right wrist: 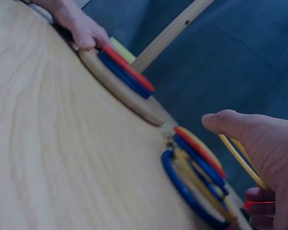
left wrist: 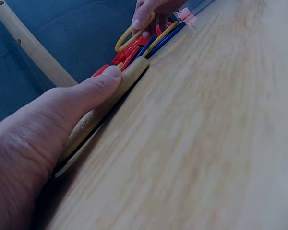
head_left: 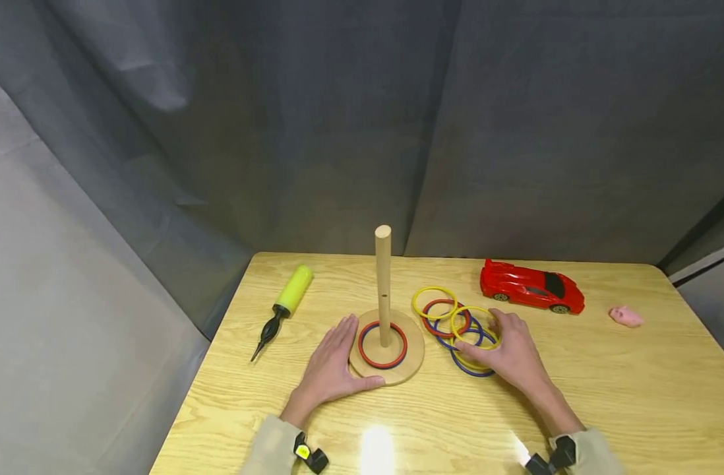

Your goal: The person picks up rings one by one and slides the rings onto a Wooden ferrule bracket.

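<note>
My left hand (head_left: 331,366) lies against the left and near edge of a round wooden base (head_left: 414,359), thumb on its rim and fingers straight. From the base rises an upright wooden post (head_left: 384,284). A red ring (right wrist: 128,65) sits on top of a blue ring (right wrist: 122,75) around the post's foot. To the right, my right hand (head_left: 516,351) pinches a yellow ring (right wrist: 241,160) between thumb and fingers, raised off the table. Beneath it is an overlapping pile of red, blue and yellow rings, including a blue ring (right wrist: 175,179) at the near side.
A red toy car (head_left: 531,287) stands behind the right hand, with a small pink pig figure (head_left: 626,316) farther right. A yellow-green hand pump (head_left: 294,290) with a black nozzle lies left of the base. Dark curtain (head_left: 338,132) hangs behind the wooden table (head_left: 219,409).
</note>
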Available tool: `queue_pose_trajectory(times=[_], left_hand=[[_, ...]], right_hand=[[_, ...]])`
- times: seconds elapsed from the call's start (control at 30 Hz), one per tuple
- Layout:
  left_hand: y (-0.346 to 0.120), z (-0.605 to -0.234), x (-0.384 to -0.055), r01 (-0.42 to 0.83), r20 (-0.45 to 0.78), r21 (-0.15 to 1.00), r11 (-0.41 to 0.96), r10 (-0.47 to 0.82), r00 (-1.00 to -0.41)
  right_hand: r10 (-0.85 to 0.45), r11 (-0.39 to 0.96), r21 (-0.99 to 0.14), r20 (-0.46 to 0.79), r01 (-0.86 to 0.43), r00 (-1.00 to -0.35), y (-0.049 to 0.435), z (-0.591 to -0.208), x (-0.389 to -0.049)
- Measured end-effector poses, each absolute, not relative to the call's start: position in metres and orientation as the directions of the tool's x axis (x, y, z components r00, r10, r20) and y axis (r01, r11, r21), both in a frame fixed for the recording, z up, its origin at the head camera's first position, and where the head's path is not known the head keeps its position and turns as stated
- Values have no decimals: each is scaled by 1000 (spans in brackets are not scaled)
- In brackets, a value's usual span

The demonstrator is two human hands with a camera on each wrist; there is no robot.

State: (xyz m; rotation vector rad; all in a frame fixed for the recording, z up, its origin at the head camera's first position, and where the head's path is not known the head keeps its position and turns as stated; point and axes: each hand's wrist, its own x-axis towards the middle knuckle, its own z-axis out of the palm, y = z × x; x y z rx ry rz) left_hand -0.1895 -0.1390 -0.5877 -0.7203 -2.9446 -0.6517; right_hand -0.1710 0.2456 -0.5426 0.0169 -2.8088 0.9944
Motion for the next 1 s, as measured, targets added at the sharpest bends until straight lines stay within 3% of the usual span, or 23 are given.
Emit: queue_pose_trajectory(times=[0.37,1.0], left_hand=[[-138,-588,-190,464,170,388,796,433,-885],[-138,-591,-191,468,164,372,802,440,-883]], right_hand=[[-28,763,-630,190,-143,-981,239,-491,-169],[-149,707,-622,334,-336,-931,204,-347,-171]])
